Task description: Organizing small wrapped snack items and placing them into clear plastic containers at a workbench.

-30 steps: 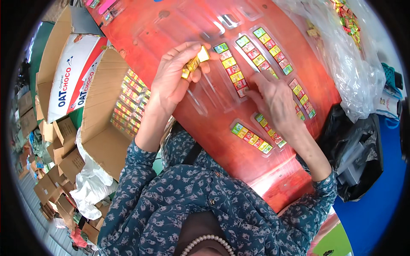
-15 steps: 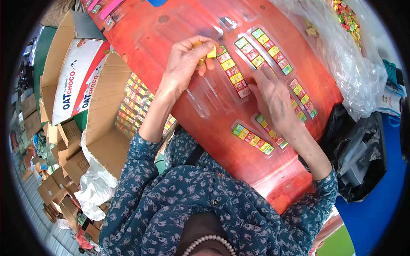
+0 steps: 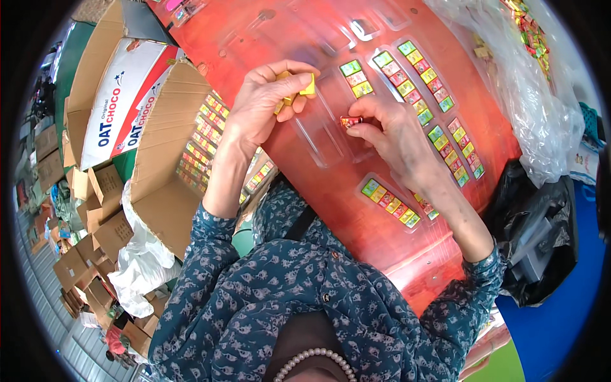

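Both hands work close together over the red table (image 3: pixel 299 184). Her left hand (image 3: pixel 264 105) is curled shut around a small clutch of yellow-wrapped candies (image 3: pixel 299 88), one corner poking out past the fingertips. Just beside it, the right hand (image 3: pixel 391 130) pinches a single red-wrapped candy (image 3: pixel 351 120) between thumb and forefinger, holding it over a clear plastic tray (image 3: pixel 324 137) whose slots look unfilled. Beyond the right hand lie filled trays, rows of green, yellow and red candies (image 3: pixel 417 79) side by side; another filled row (image 3: pixel 389 202) sits nearer her body. To the left stands an open cardboard box (image 3: pixel 168 184) with packed trays inside. A clear plastic bag (image 3: pixel 531 89) of loose candies lies at the far right.
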A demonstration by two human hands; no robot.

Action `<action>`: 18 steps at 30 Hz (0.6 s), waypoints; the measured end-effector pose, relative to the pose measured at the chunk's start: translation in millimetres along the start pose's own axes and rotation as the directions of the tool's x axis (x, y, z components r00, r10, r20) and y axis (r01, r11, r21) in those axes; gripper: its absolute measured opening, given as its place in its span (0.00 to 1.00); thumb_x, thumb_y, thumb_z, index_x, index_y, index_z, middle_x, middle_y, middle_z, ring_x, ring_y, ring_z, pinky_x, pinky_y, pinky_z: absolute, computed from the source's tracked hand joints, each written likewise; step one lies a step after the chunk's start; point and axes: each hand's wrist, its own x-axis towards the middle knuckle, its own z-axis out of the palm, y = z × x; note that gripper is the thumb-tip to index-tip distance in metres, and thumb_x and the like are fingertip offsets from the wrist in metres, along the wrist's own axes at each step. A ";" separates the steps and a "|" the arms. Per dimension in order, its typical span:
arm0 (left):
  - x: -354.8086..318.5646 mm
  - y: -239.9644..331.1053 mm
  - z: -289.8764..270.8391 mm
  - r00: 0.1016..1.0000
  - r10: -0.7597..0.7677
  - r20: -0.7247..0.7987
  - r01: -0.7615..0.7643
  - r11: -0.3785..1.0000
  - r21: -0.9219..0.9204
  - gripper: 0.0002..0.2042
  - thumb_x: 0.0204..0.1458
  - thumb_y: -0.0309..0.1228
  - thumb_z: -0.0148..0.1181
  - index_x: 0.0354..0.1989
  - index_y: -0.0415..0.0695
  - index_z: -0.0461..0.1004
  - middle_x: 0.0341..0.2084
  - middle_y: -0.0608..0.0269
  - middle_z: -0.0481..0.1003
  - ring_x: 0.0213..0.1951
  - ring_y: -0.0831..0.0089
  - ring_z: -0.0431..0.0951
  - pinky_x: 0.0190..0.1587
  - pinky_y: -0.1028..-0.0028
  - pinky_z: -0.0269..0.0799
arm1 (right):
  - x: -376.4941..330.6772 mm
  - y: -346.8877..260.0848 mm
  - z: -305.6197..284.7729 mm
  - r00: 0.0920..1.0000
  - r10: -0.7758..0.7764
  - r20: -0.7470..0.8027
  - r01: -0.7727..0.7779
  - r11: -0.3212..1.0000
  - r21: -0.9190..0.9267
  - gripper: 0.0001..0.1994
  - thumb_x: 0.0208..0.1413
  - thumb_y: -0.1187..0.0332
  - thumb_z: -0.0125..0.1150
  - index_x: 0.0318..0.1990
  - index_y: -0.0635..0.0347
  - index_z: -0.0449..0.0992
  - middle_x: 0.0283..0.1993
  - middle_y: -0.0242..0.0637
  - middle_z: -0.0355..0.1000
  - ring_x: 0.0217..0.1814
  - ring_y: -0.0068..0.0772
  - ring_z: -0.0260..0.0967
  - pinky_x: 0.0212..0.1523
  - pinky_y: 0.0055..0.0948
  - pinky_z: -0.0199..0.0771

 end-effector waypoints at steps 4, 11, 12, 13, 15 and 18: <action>-2.8 -10.0 -0.9 0.998 0.051 -0.032 -0.048 0.994 0.095 0.07 0.49 0.26 0.57 0.36 0.38 0.74 0.22 0.67 0.72 0.18 0.86 0.68 0.15 0.88 0.55 | 5.8 6.2 11.3 0.961 -0.259 -0.094 0.229 0.940 -0.251 0.07 0.42 0.79 0.60 0.29 0.67 0.68 0.29 0.48 0.70 0.30 0.51 0.68 0.29 0.40 0.67; -9.5 -17.8 3.9 0.998 0.021 0.063 -0.033 0.981 0.193 0.08 0.49 0.29 0.58 0.36 0.41 0.76 0.22 0.71 0.73 0.20 0.88 0.68 0.17 0.88 0.57 | 4.0 -9.1 11.1 0.985 -0.073 -0.157 0.069 0.997 -0.034 0.07 0.45 0.77 0.60 0.32 0.67 0.70 0.28 0.45 0.72 0.28 0.40 0.71 0.26 0.31 0.70; -10.6 -18.4 5.0 0.997 0.000 0.083 -0.019 0.975 0.222 0.08 0.48 0.29 0.59 0.37 0.41 0.76 0.22 0.71 0.73 0.20 0.88 0.68 0.18 0.88 0.57 | 4.2 -13.3 8.5 0.986 -0.072 -0.153 0.067 0.997 -0.034 0.07 0.45 0.77 0.60 0.32 0.67 0.70 0.28 0.45 0.72 0.28 0.40 0.71 0.26 0.31 0.70; -11.1 -18.3 6.9 0.994 -0.021 0.106 -0.007 0.968 0.251 0.09 0.48 0.30 0.60 0.37 0.42 0.76 0.22 0.71 0.73 0.21 0.88 0.68 0.18 0.88 0.58 | 4.0 -17.4 4.6 0.994 0.022 -0.108 -0.011 0.995 0.101 0.07 0.46 0.76 0.60 0.32 0.67 0.70 0.27 0.42 0.72 0.26 0.32 0.70 0.25 0.27 0.69; -12.4 -16.6 8.9 0.993 -0.045 0.112 0.020 0.977 0.210 0.09 0.48 0.31 0.61 0.36 0.42 0.75 0.22 0.72 0.73 0.21 0.87 0.68 0.19 0.87 0.57 | 3.4 -18.8 1.4 0.993 0.112 -0.049 -0.097 0.969 0.229 0.06 0.47 0.76 0.60 0.33 0.67 0.71 0.26 0.38 0.72 0.24 0.24 0.69 0.23 0.23 0.69; -12.2 -13.0 9.7 0.976 -0.137 0.171 0.140 0.990 -0.005 0.08 0.47 0.31 0.62 0.33 0.42 0.74 0.22 0.70 0.73 0.20 0.85 0.69 0.17 0.86 0.56 | 2.0 -16.8 1.7 0.984 0.157 -0.082 -0.112 0.911 0.397 0.05 0.48 0.76 0.60 0.33 0.67 0.72 0.25 0.33 0.71 0.24 0.16 0.65 0.23 0.19 0.67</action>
